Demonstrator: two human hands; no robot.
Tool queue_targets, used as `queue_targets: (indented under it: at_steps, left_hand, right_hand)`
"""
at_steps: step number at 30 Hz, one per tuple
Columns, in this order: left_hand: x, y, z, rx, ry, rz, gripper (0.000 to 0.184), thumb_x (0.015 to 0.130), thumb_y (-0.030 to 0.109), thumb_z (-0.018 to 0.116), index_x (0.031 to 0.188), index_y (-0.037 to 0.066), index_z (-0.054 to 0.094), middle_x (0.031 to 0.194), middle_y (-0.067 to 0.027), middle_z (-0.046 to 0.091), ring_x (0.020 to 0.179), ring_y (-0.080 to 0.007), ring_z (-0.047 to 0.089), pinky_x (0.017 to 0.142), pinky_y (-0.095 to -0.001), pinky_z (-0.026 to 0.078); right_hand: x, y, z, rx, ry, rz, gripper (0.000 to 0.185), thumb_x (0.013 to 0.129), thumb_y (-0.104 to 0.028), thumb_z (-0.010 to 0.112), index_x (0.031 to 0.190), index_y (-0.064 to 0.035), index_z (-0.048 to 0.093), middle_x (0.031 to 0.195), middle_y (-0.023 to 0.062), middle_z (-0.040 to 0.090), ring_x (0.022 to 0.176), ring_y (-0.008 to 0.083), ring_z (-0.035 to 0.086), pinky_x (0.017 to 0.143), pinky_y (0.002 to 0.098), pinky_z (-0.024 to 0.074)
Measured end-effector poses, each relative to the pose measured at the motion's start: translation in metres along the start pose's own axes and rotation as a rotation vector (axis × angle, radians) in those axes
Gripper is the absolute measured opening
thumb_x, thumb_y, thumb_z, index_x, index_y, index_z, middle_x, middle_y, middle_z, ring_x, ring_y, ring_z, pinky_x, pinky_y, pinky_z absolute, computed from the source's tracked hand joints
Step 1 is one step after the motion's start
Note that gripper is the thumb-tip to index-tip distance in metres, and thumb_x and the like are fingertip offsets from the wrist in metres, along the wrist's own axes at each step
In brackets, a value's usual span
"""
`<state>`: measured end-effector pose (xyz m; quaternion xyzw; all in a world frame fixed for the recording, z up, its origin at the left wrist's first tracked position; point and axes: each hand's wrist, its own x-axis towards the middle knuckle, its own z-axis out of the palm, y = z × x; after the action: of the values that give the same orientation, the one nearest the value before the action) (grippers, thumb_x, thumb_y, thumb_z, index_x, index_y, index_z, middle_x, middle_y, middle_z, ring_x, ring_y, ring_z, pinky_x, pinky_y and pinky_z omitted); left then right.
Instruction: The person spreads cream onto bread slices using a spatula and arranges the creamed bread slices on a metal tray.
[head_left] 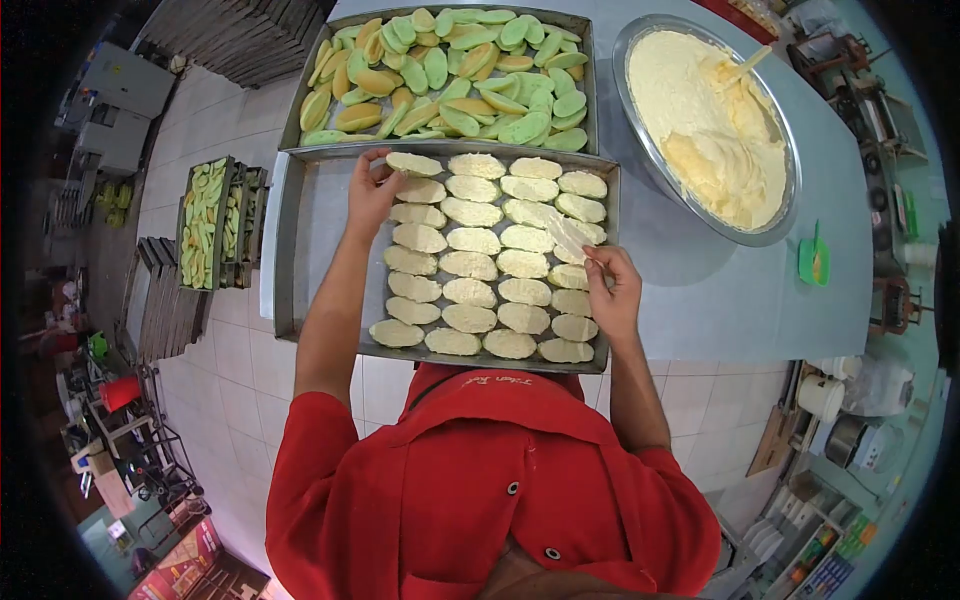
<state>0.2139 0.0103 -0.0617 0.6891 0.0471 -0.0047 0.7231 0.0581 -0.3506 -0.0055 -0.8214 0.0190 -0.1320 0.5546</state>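
Observation:
My left hand (371, 190) pinches the left end of an oval, cream-coated piece (414, 165) at the top left of the rows. In my right hand (613, 285) is a pale, flat spatula (568, 238), its blade over the right-hand rows. Both hands are above a metal tray (328, 190) holding four columns of coated oval pieces (469, 264). Behind it, a second tray (590, 75) is heaped with green and golden-brown oval pieces (436, 68).
A big metal bowl (790, 190) of pale cream (700, 120) with a utensil (750, 62) stands at the right. A small green container (814, 262) lies farther right. Stacked trays of green pieces (205, 222) stand left of the table, near more racks.

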Motion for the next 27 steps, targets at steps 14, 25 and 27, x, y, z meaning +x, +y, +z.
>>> queue_targets:
  at_steps: [14, 25, 27]
  left_hand:
    - [0.018, -0.001, -0.013, 0.655, 0.041, 0.113, 0.029, 0.078, 0.003, 0.069, 0.106, 0.002, 0.065, 0.092, -0.0054, 0.068, 0.084, -0.0145, 0.061, 0.077, -0.0297, 0.049]
    - [0.1, 0.054, 0.115, 0.879, -0.342, 0.622, 0.026, 0.08, 0.016, 0.072, 0.104, 0.006, 0.068, 0.093, -0.0106, 0.07, 0.087, -0.0264, 0.066, 0.078, -0.0358, 0.051]
    - [0.105, 0.054, 0.149, 0.986, -0.45, 0.338, 0.037, 0.076, 0.027, 0.076, 0.104, 0.004, 0.067, 0.094, -0.0119, 0.071, 0.092, -0.0287, 0.067, 0.081, -0.0364, 0.052]
  right_hand:
    - [-0.005, -0.003, -0.018, -0.022, 0.103, 0.017, 0.019, 0.084, 0.007, 0.058, 0.099, 0.0011, 0.067, 0.093, 0.0115, 0.062, 0.084, 0.0193, 0.061, 0.077, 0.0275, 0.0484]
    - [-0.035, -0.009, -0.029, -0.008, 0.202, 0.077, 0.014, 0.088, 0.001, 0.06, 0.1, -0.0004, 0.067, 0.093, 0.0089, 0.062, 0.086, 0.016, 0.061, 0.079, 0.0269, 0.0484]
    - [-0.041, -0.01, -0.031, -0.01, 0.22, 0.074, 0.014, 0.088, 0.001, 0.061, 0.1, -0.0007, 0.068, 0.093, 0.0087, 0.062, 0.086, 0.016, 0.061, 0.079, 0.027, 0.0484]
